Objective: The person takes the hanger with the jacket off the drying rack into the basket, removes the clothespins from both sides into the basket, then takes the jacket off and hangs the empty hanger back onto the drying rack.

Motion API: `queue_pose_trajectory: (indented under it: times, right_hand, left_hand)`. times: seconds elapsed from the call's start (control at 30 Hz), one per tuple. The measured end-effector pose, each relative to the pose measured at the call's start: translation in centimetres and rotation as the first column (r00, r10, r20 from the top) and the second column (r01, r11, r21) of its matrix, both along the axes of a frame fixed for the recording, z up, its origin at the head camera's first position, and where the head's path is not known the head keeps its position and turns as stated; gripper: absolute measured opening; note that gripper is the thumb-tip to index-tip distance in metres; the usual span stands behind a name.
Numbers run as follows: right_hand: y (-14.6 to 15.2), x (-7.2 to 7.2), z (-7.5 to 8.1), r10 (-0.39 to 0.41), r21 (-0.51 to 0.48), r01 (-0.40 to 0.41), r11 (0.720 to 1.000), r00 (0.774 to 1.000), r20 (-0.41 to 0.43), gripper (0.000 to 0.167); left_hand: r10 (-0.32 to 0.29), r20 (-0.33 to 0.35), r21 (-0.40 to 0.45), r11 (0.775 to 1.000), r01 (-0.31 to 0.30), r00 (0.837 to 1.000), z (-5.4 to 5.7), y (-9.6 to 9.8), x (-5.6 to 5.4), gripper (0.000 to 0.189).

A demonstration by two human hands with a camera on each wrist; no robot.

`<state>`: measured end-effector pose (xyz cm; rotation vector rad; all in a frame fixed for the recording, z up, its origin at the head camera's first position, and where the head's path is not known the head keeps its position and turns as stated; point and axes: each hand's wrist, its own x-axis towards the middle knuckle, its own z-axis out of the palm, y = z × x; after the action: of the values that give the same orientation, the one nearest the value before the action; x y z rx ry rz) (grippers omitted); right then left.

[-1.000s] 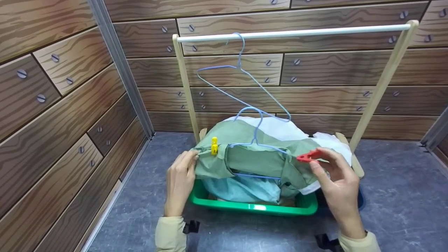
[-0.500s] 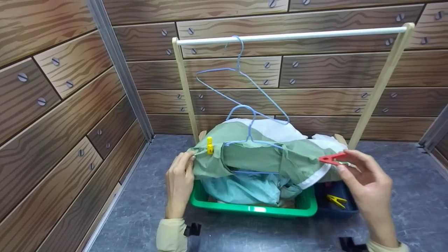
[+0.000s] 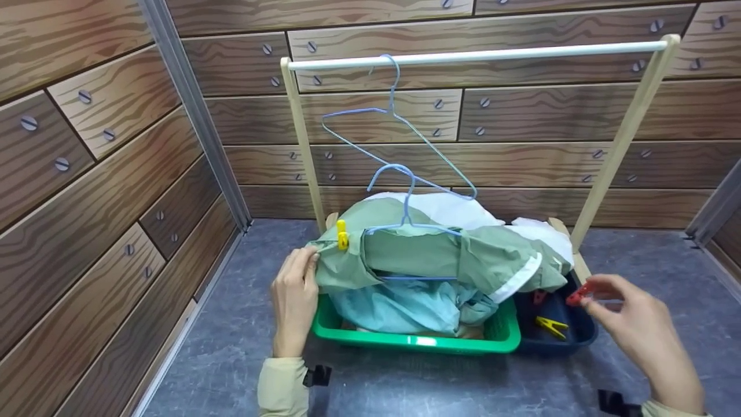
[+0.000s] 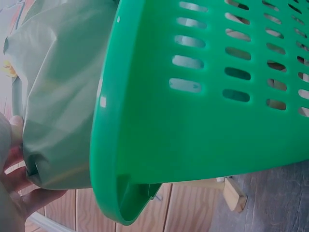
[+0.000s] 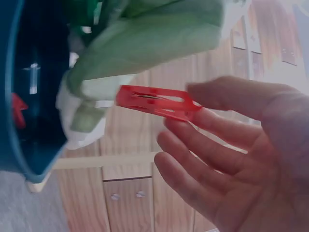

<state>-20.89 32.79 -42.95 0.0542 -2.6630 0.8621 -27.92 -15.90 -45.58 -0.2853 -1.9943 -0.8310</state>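
Observation:
My left hand (image 3: 294, 292) grips the left end of a green garment (image 3: 414, 255), its fingers curled at the cloth's edge. A blue wire hanger (image 3: 407, 200) sits inside the garment with its hook sticking up. Near my left fingers a yellow clothespin (image 3: 342, 234) is clipped to the cloth. My right hand (image 3: 642, 327) pinches a red clothespin (image 5: 152, 100) between thumb and fingers, beside a dark blue bin (image 3: 584, 341). In that bin lie a yellow clothespin (image 3: 551, 327) and a red clothespin (image 5: 19, 110). The garment's right end hangs unheld over the bin's edge.
A green basket (image 3: 417, 341) holding teal cloth (image 3: 399, 307) stands under the garment. Behind, white cloth (image 3: 463, 211) lies below a drying rack with a white rail (image 3: 492, 56). A second blue hanger (image 3: 428, 145) hangs from the rail.
My right hand has drawn away from the garment, right and down, taking the red clothespin toward the blue bin's right side. My left hand keeps its grip on the cloth.

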Motion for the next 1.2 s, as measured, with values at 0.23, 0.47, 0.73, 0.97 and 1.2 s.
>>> queue_pose_trajectory:
  times: [0.23, 0.47, 0.73, 0.97, 1.2]
  right_hand:
    - [0.4, -1.4, -1.2, 0.035, 0.02, -0.038, 0.999, 0.991, 0.133, 0.043]
    - [0.8, -2.2, -2.3, 0.024, -0.005, -0.023, 1.0, 0.992, 0.128, 0.051]
    - [0.0, -1.6, -1.6, -0.111, -0.111, 0.095, 0.989, 0.983, -0.144, 0.033]
    - [-2.4, -0.1, 0.8, -0.183, -0.316, 0.075, 0.946, 0.927, -0.327, 0.018]
    - [-7.0, 1.9, 3.4, 0.045, -0.306, -0.199, 0.931, 0.894, -0.446, 0.021]
  left_hand:
    - [-0.005, 0.01, 0.01, 1.0, 0.004, 1.0, -0.2, -0.1, 0.1, 0.009]
    - [-0.008, -0.011, 0.003, 1.0, 0.008, 1.0, -0.1, 0.0, -0.1, 0.009]
    - [-0.018, -0.002, 0.002, 1.0, 0.018, 1.0, 0.0, -0.1, -0.1, 0.009]
    - [-0.024, -0.002, -0.001, 1.0, 0.024, 1.0, -0.1, -0.1, -0.1, 0.01]
    - [-0.03, 0.009, -0.003, 1.0, 0.03, 1.0, 0.0, -0.1, -0.2, 0.011]
